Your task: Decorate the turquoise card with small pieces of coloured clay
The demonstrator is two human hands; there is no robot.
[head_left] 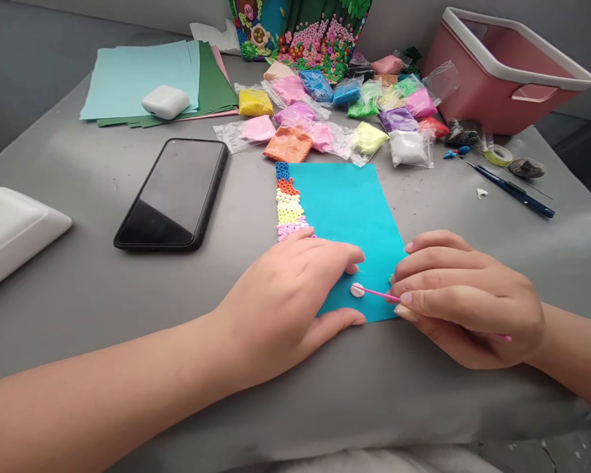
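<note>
1. Grey cloth covers the table [79, 282], and a turquoise sheet [347, 217] lies on it near the front edge.
2. Rows of small clay beads [288, 210], blue, orange, cream, yellow and pink, run down the sheet's left edge.
3. On the sheet's lower left part the left hand [288, 302] lies flat, fingers spread and holding nothing.
4. At the sheet's lower right corner the right hand [465, 295] pinches a thin pink stick [381, 294], its tip touching a small pale pink clay piece [357, 290] on the sheet.
5. Behind the sheet lie bags of coloured clay [325, 108]; a pink bin [507, 66] stands behind and to the right.
6. Left of the sheet rests a black phone [175, 194], screen dark.
</note>
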